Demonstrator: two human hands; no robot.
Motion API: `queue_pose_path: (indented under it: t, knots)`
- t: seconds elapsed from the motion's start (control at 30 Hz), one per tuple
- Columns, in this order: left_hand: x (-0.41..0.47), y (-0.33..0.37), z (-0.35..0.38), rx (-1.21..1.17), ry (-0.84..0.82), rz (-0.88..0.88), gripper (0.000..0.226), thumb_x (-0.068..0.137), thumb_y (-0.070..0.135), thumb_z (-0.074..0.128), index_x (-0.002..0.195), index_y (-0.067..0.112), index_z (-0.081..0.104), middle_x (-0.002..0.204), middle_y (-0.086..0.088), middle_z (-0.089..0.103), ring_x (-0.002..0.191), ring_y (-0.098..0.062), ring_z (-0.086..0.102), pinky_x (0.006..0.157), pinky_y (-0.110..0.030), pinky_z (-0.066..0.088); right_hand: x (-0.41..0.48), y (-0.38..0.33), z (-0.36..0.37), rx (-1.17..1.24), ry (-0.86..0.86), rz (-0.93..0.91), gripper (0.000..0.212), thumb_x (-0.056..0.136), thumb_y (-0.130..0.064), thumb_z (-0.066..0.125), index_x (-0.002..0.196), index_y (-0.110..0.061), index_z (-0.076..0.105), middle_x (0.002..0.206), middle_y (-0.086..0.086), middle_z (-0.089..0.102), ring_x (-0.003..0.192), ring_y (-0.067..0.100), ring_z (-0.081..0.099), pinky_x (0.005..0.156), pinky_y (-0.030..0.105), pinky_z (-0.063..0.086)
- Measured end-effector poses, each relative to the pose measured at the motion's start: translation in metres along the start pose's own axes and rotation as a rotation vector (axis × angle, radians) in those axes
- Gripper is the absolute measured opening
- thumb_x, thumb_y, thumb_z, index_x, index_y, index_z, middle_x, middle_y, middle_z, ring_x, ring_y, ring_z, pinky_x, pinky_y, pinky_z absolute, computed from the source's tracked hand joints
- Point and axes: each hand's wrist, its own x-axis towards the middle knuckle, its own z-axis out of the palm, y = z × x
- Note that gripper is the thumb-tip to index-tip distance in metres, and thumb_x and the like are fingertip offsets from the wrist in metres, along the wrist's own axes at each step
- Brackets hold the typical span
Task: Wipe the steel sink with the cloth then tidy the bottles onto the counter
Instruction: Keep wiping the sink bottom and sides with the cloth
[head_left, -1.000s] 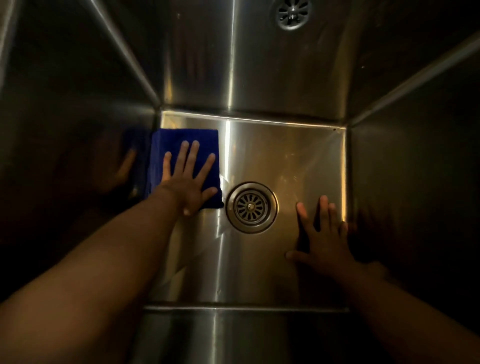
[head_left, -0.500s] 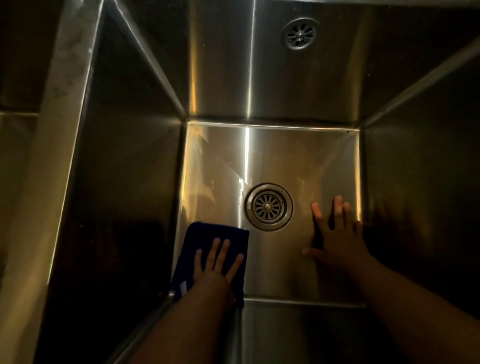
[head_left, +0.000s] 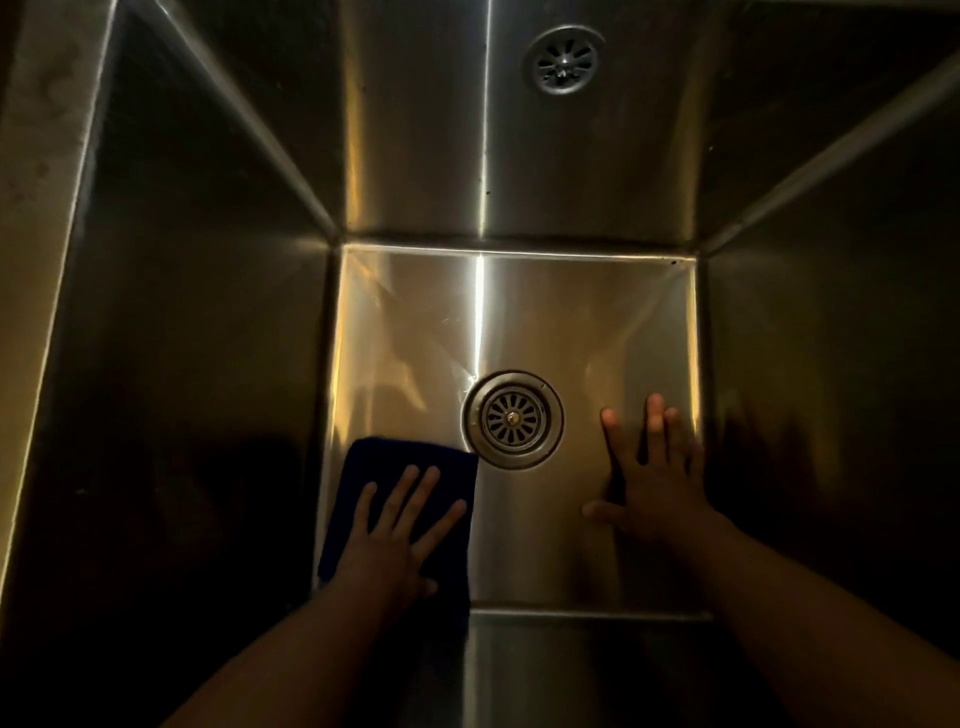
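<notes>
I look down into a deep steel sink (head_left: 524, 317) in dim light. A folded dark blue cloth (head_left: 387, 465) lies on the sink floor in the near left corner, just left of the drain. My left hand (head_left: 400, 540) presses flat on the cloth with its fingers spread. My right hand (head_left: 654, 488) rests flat on the bare sink floor to the right of the drain, fingers apart, holding nothing. No bottles are in view.
A round drain strainer (head_left: 514, 418) sits in the middle of the floor between my hands. An overflow grille (head_left: 563, 60) is set high in the back wall. The sink's steel rim (head_left: 41, 208) runs along the left edge.
My left hand has dragged the cloth from the far left corner of the floor to the near left corner. My right hand has stayed in place.
</notes>
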Motion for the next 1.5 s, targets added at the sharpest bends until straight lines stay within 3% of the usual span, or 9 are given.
queue_pose_path:
  t: [0.33, 0.5, 0.67, 0.77, 1.1, 1.5]
  knots:
    - [0.088, -0.066, -0.138, -0.082, 0.284, -0.042, 0.096, 0.085, 0.066, 0.045, 0.139, 0.043, -0.031, 0.147, -0.003, -0.045, 0.136, -0.025, -0.039, 0.111, -0.060, -0.013, 0.001, 0.002, -0.001, 0.014, -0.034, -0.003, 0.124, 0.064, -0.077, 0.061, 0.123, -0.053, -0.045, 0.129, 0.003, -0.063, 0.118, 0.026, -0.056, 0.110, 0.062, -0.007]
    - [0.105, -0.096, -0.156, -0.116, 0.376, -0.090, 0.097, 0.081, 0.073, 0.043, 0.138, 0.045, -0.031, 0.148, 0.000, -0.043, 0.137, -0.022, -0.037, 0.110, -0.059, -0.016, -0.002, 0.001, 0.000, 0.017, -0.041, -0.010, 0.123, 0.065, -0.075, 0.062, 0.124, -0.053, -0.043, 0.125, 0.000, -0.065, 0.118, 0.027, -0.055, 0.109, 0.061, -0.008]
    - [0.089, -0.077, -0.123, -0.117, 0.359, -0.110, 0.093, 0.084, 0.075, 0.031, 0.122, 0.040, -0.047, 0.140, -0.008, -0.052, 0.130, -0.028, -0.045, 0.107, -0.060, -0.019, -0.004, -0.003, -0.006, 0.019, -0.034, -0.020, 0.122, 0.065, -0.075, 0.063, 0.133, -0.051, -0.036, 0.125, -0.002, -0.063, 0.124, 0.024, -0.048, 0.110, 0.063, -0.005]
    - [0.065, -0.056, -0.086, -0.065, 0.309, -0.081, 0.088, 0.087, 0.072, 0.024, 0.122, 0.035, -0.048, 0.134, -0.011, -0.055, 0.125, -0.031, -0.049, 0.106, -0.064, -0.016, -0.005, -0.004, -0.006, 0.023, -0.042, -0.012, 0.121, 0.065, -0.075, 0.063, 0.135, -0.050, -0.033, 0.127, -0.001, -0.061, 0.125, 0.025, -0.048, 0.110, 0.063, -0.004]
    - [0.004, 0.015, 0.017, 0.017, -0.096, 0.121, 0.080, 0.092, 0.063, 0.025, 0.124, 0.037, -0.043, 0.124, -0.009, -0.059, 0.108, -0.031, -0.058, 0.093, -0.062, -0.032, -0.003, 0.001, -0.001, 0.009, 0.010, -0.009, 0.122, 0.062, -0.078, 0.062, 0.123, -0.055, -0.042, 0.130, 0.001, -0.062, 0.114, 0.021, -0.058, 0.110, 0.062, -0.005]
    - [0.014, 0.039, 0.016, -0.067, -0.034, 0.136, 0.088, 0.093, 0.059, 0.032, 0.123, 0.033, -0.047, 0.119, -0.011, -0.064, 0.106, -0.033, -0.062, 0.084, -0.061, -0.037, 0.001, 0.002, 0.003, 0.026, 0.085, -0.051, 0.123, 0.062, -0.077, 0.063, 0.125, -0.055, -0.040, 0.131, 0.003, -0.061, 0.123, 0.025, -0.050, 0.110, 0.062, -0.004]
